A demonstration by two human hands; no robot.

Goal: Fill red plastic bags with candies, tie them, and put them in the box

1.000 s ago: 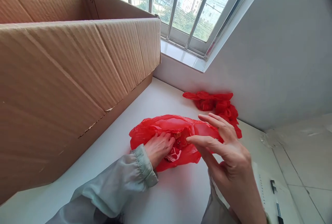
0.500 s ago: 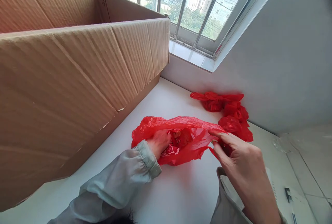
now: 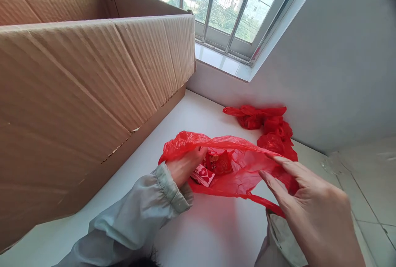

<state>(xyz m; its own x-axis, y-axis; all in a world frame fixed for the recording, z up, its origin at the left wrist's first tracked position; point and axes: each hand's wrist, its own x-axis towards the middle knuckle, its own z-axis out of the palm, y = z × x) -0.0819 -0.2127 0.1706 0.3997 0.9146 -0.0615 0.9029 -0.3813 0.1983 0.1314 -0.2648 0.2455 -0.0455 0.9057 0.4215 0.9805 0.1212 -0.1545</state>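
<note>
A thin red plastic bag (image 3: 244,172) lies on the white tabletop with its mouth spread wide. Inside it are a red packet (image 3: 220,162) and a pink-and-white packet (image 3: 203,175). My left hand (image 3: 185,166) reaches into the bag's left side; its fingertips are mostly hidden by the plastic. At the right end, my right hand (image 3: 309,197) has its thumb and fingers apart, with the fingers against the bag's upper edge. The bag's lower handle strip stretches to this hand, and where it ends behind the hand is hidden.
A large open cardboard box (image 3: 102,89) fills the left side. Bunched red plastic bags (image 3: 275,131) lie on the white tabletop (image 3: 210,230) by the wall. Behind stands a barred window (image 3: 229,15) with a tiled sill (image 3: 219,58).
My right hand has moved right and its thumb has parted from the fingers. The bag's mouth is wider, showing more of the packets. The view has shifted slightly.
</note>
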